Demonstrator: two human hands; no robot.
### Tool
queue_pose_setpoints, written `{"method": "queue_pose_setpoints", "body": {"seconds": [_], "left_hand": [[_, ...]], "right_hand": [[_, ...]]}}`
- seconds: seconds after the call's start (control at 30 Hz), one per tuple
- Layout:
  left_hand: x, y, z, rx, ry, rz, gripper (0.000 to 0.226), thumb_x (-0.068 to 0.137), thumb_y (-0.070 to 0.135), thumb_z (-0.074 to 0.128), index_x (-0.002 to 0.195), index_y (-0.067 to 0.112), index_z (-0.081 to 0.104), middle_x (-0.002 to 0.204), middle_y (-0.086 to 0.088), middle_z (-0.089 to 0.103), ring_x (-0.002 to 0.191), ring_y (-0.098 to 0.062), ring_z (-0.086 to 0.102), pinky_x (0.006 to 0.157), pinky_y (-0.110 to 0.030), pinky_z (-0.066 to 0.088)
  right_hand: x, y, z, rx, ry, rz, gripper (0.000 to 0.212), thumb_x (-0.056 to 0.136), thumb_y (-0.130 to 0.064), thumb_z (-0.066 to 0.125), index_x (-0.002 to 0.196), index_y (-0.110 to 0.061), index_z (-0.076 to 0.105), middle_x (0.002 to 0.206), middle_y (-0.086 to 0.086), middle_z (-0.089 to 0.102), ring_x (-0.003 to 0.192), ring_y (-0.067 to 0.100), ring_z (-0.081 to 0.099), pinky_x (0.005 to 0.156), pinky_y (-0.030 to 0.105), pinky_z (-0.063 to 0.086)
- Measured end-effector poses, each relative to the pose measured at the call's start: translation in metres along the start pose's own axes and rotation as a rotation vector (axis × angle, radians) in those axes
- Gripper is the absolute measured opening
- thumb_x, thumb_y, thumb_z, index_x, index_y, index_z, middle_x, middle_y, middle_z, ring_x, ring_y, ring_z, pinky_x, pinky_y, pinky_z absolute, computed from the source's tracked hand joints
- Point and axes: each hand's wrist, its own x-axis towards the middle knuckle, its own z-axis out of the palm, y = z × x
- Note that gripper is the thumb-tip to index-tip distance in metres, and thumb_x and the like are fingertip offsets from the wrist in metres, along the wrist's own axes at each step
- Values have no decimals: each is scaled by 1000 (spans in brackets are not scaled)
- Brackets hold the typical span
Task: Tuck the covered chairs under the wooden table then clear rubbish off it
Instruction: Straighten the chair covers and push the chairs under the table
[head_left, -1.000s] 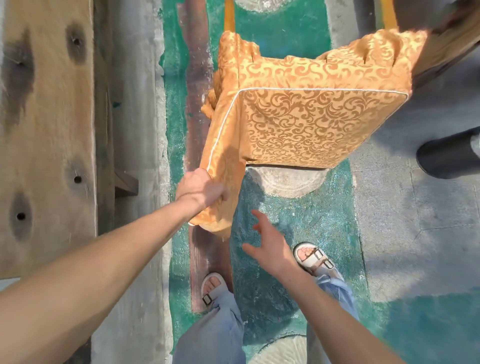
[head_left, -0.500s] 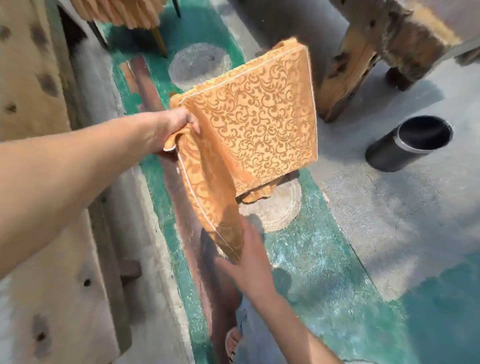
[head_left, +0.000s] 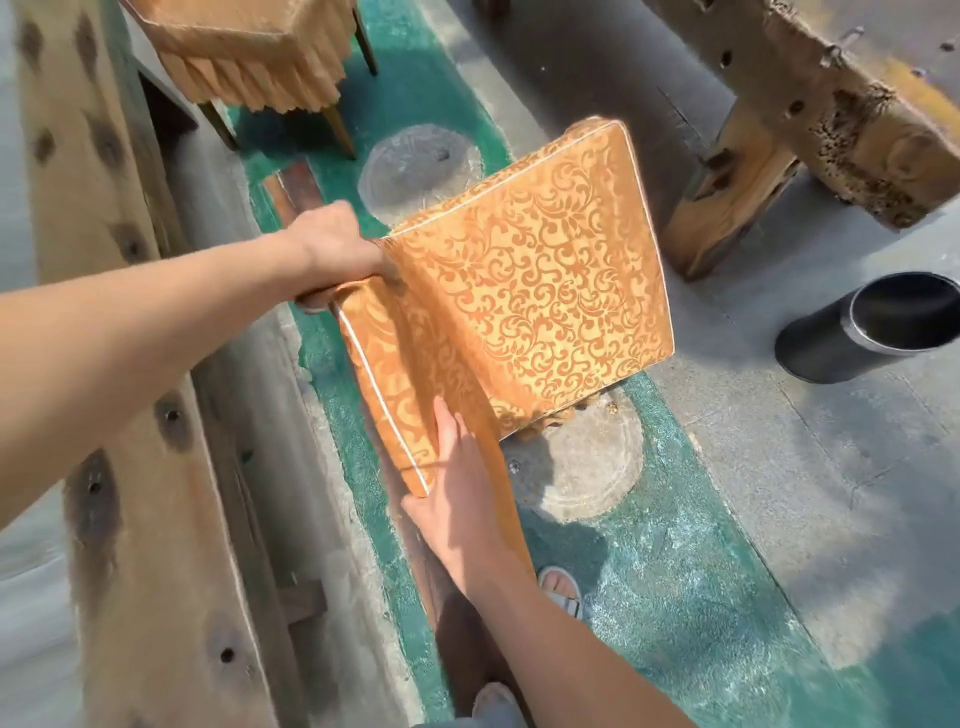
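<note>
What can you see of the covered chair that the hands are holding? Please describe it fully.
The covered chair wears an orange-gold fabric cover with a swirling leaf pattern and pale piping along its edges. It is tilted, its padded seat facing the camera. The left hand grips its upper corner; the right hand lies flat on the lower backrest. It is beside the wooden table, over green floor.

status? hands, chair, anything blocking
Left hand gripping covered chair at its back corner. Right hand flat on the chair back, open. Chair beside wooden table, not tucked. Black bin off to the right, clear of path.
</note>
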Motion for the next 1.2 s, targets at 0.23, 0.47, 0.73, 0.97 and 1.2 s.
{"method": "queue_pose_setpoints", "body": {"seconds": [0.23, 0.47, 0.73, 0.97, 1.2], "left_hand": [[-25, 40, -50, 1136, -660, 732, 92, 72, 42, 77, 153, 38, 33, 156, 1, 43, 139, -24, 44, 114, -44, 38], [45, -9, -71, 1324, -103, 1086, 40, 86, 23, 52, 126, 23, 49, 106, -4, 67, 97, -29, 66, 85, -43, 51], [184, -45, -150, 1274, -128, 1218, 65, 85, 33, 46, 148, 38, 34, 121, 9, 64, 107, -26, 66, 84, -39, 56], [311, -92, -190, 1198, -92, 1262, 70, 76, 39, 48, 143, 38, 28, 119, 11, 68, 108, -23, 68, 86, -37, 54], [395, -130, -194, 1041, -8, 1254, 62, 68, 33, 55, 130, 36, 46, 108, 8, 75, 93, -24, 73, 79, -33, 55]], "right_hand": [[26, -39, -8, -127, -40, 65, 128, 83, -14, 82, 151, -53, -19, 171, -5, 7, 157, 19, 6, 124, 50, 21], [90, -107, -21, -163, -34, 60, 118, 85, -14, 78, 159, -35, -12, 170, 4, 11, 155, 29, 16, 120, 54, 28], [134, -152, -7, -497, 270, 58, 108, 63, 1, 73, 156, -27, 25, 144, 6, 51, 127, 31, 54, 90, 46, 56], [228, -215, -23, -707, 246, -80, 74, 59, -14, 81, 122, -17, 43, 108, 5, 69, 84, 31, 70, 52, 34, 48], [331, -242, -59, -803, 142, -128, 61, 78, -10, 68, 125, -16, 30, 93, 9, 67, 72, 34, 66, 54, 37, 38]]}}
